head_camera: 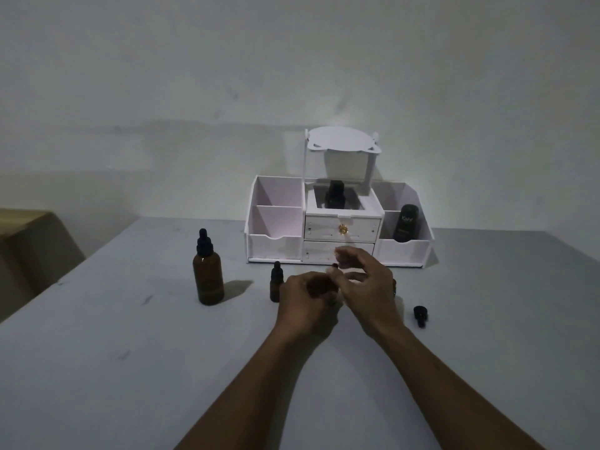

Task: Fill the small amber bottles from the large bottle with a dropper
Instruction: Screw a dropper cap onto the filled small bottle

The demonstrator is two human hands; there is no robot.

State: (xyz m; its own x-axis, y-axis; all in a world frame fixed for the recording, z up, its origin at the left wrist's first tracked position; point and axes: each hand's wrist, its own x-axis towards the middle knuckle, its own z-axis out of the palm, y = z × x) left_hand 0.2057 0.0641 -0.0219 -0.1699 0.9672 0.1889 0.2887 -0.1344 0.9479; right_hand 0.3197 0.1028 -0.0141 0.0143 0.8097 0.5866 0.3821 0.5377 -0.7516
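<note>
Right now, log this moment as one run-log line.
left hand: holding small bottle | right hand: dropper over it | large bottle: capped, left | second small bottle: capped | loose cap: on table, right

"Kahf" on dark bottle (406, 226) in organizer's (276, 245) right compartment.

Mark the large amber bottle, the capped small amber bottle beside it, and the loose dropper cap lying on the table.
large amber bottle (208, 277): head view, middle of its glass body.
small amber bottle (275, 290): head view, on its glass body.
loose dropper cap (419, 315): head view, middle of the black cap.
</note>
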